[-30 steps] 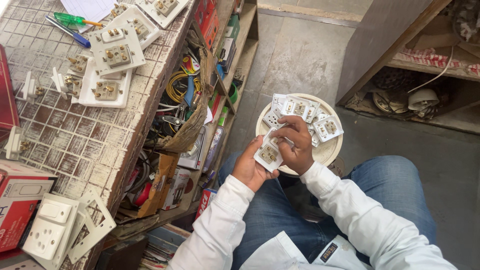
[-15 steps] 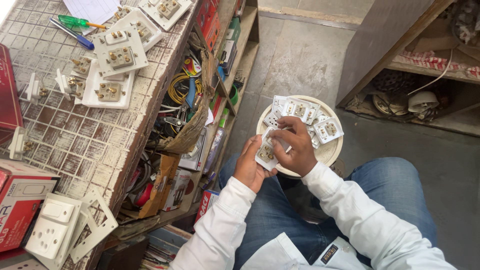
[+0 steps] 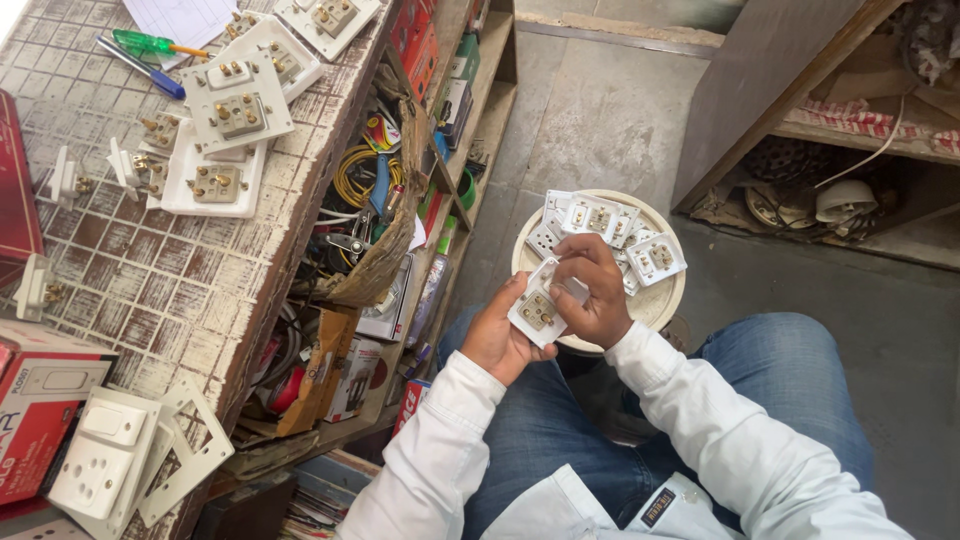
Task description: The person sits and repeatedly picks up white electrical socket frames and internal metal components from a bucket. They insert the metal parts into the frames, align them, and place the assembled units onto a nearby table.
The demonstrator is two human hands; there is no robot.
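Note:
My left hand (image 3: pixel 497 335) holds a white socket module (image 3: pixel 538 311), back side up, with brass terminals showing. My right hand (image 3: pixel 592 292) grips the same module from above, fingers on its upper edge. Both hands hover over my lap, just in front of a round cream plate (image 3: pixel 660 302) that carries several more white socket modules (image 3: pixel 655 258). I sit in blue jeans and a white shirt.
A worn tiled worktable (image 3: pixel 150 280) at left bears several white switch plates (image 3: pixel 238 105), a green screwdriver (image 3: pixel 150 43), a blue pen (image 3: pixel 140 68) and red boxes (image 3: pixel 40 415). Shelves beside it hold a basket of wires (image 3: pixel 375 190). A wooden shelf (image 3: pixel 850 130) stands at the right.
My hands have drawn the module slightly toward me and turned it, so its brass back is more exposed. The view shifted a little to the right.

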